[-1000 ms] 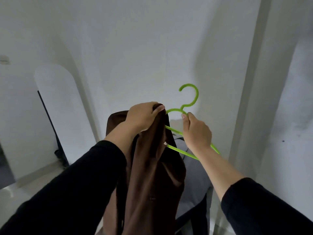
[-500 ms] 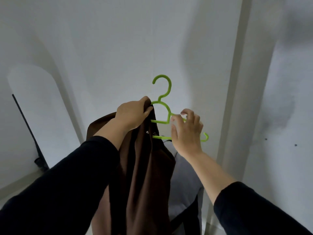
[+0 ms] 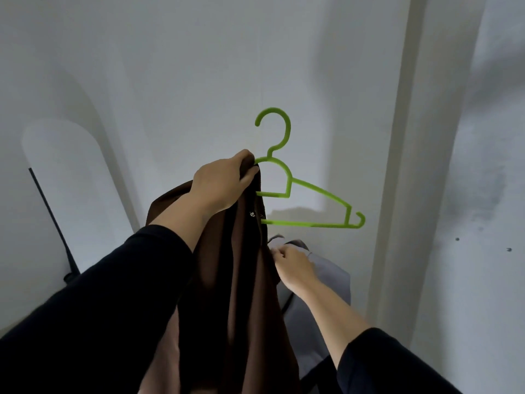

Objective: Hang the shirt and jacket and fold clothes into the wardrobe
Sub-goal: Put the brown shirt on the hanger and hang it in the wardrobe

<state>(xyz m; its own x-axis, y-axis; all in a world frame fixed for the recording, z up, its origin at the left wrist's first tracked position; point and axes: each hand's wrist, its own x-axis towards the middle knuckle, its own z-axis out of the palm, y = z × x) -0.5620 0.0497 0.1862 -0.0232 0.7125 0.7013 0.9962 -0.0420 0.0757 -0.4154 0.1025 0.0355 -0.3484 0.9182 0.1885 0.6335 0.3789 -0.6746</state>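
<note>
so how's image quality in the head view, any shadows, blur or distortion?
Head view: dim, flat light; the hanger is sharp and casts a soft shadow on the wall; wide-angle bends the door frame; the brown jacket goes nearly black in its folds; the right hand is slightly soft, the left hand crisp.

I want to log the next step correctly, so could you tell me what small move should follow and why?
Probably the right hand draws the brown jacket's free edge over the green hanger's bare right arm; the left hand already pinches garment and hanger together at the neck.
</note>
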